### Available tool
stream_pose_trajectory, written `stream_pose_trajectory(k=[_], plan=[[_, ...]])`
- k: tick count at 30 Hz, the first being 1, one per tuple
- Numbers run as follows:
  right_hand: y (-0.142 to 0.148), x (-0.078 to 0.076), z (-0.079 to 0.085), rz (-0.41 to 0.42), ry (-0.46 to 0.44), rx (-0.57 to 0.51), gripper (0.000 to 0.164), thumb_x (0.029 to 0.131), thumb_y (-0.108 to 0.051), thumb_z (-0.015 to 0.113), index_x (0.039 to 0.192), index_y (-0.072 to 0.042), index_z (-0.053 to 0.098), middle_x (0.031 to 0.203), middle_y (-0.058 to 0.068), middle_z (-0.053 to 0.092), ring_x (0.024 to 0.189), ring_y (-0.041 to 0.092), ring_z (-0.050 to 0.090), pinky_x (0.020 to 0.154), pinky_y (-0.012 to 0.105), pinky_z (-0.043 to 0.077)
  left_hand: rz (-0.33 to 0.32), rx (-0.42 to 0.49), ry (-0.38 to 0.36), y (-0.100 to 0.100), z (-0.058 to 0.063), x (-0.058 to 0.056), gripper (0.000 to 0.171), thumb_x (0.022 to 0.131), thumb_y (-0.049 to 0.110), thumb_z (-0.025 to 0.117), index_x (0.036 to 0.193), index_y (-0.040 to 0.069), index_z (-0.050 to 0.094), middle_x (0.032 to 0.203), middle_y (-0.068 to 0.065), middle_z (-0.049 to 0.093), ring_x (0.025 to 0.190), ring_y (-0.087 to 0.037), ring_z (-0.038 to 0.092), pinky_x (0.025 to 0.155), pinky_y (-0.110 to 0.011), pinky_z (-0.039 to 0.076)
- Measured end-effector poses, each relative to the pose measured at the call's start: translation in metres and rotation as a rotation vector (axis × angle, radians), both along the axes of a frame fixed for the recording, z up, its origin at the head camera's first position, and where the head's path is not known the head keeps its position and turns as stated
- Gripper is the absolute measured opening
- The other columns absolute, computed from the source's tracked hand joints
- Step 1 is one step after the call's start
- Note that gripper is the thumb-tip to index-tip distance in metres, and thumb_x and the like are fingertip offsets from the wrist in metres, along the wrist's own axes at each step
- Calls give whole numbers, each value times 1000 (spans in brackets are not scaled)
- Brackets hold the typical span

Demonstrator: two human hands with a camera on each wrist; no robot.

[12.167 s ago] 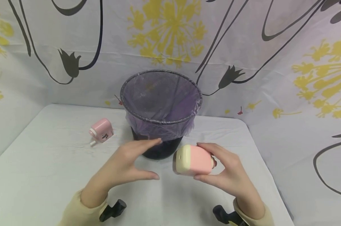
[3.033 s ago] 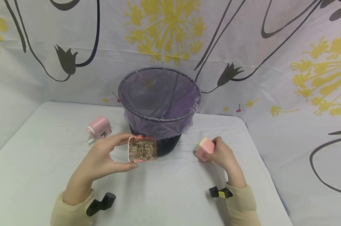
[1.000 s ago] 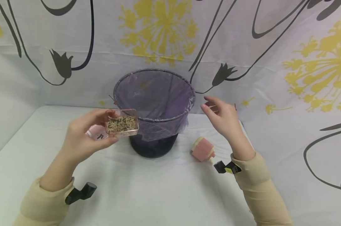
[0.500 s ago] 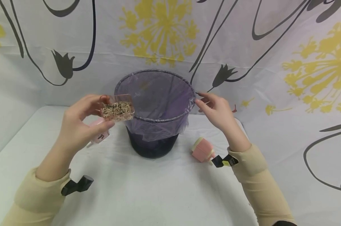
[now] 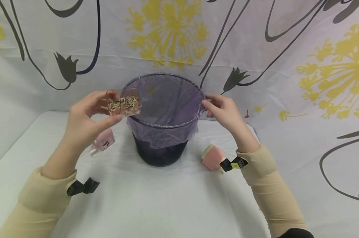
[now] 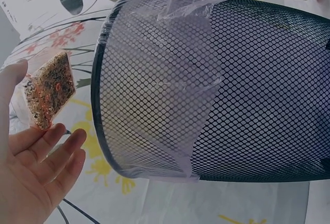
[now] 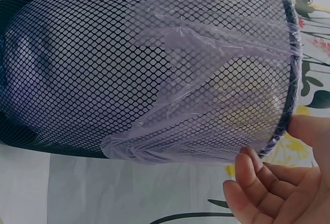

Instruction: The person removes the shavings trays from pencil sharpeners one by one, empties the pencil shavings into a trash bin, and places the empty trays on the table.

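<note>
My left hand [image 5: 87,115] pinches a clear shavings drawer [image 5: 125,105] between thumb and fingers, at the left rim of the mesh wastebasket [image 5: 159,155]. Brown and dark pencil shavings [image 6: 50,87] fill the drawer, which is tilted in the left wrist view. A thin purple bag [image 7: 180,80] lines the basket and folds over its rim. On the opposite side, my right hand [image 5: 225,112] grips that rim, thumb on top and fingers outside. The pink and cream pencil sharpener body [image 5: 213,157] lies on the table to the right of the basket.
A second, paler pink sharpener [image 5: 104,140] with a white crank lies left of the basket, partly behind my left hand. A patterned cloth [image 5: 173,33] hangs close behind the basket. White cloth covers the table [image 5: 155,201].
My right hand has let go of the sharpener body, left it on the table and taken hold of the basket rim. The left hand has carried the drawer up to the rim.
</note>
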State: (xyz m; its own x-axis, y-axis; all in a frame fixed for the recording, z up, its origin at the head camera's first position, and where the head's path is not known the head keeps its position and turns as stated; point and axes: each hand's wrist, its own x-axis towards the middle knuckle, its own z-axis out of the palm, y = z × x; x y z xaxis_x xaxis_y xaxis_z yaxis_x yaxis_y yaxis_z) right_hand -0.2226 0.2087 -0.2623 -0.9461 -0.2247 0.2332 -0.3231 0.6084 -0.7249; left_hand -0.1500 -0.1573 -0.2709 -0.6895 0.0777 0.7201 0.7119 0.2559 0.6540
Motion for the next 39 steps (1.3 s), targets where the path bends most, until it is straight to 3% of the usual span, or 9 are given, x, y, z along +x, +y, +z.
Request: stream_pose_trajectory(k=[4,15,22,29,39], plan=[[-1,0,0,8,-38,-48,49,96,-33,58,134,-2,53,100,13,67,69,15,61,71,26,53,14,24,-37,3,4,-4,56,66,-24,72,118,-5,63,111,-9,65,90,-15,63,77,-21,50],[-3,1,-1,15,-113,-137,47,97,-32,57,132,0,54,97,10,64,68,11,60,67,24,53,-2,47,-21,9,11,-23,54,70,-21,72,120,-2,64,113,-15,64,88,-15,64,83,-25,49],[-4,1,0,23,-120,-154,47,97,-32,57,132,0,54,92,8,64,68,12,59,68,24,53,30,68,-92,12,15,-37,48,76,-12,73,122,-5,61,117,-15,63,92,-13,63,85,-24,49],[-3,1,0,27,-116,-158,47,97,-31,56,131,1,55,91,7,64,68,11,59,68,24,53,48,72,-167,17,19,-53,49,77,0,77,124,0,62,117,-10,64,92,-10,63,83,-24,50],[-3,2,-1,28,-120,-159,47,97,-31,56,132,1,54,92,7,64,68,12,59,68,25,52,60,25,-172,22,15,-68,50,78,4,78,125,1,61,119,-8,62,92,-10,61,82,-23,50]])
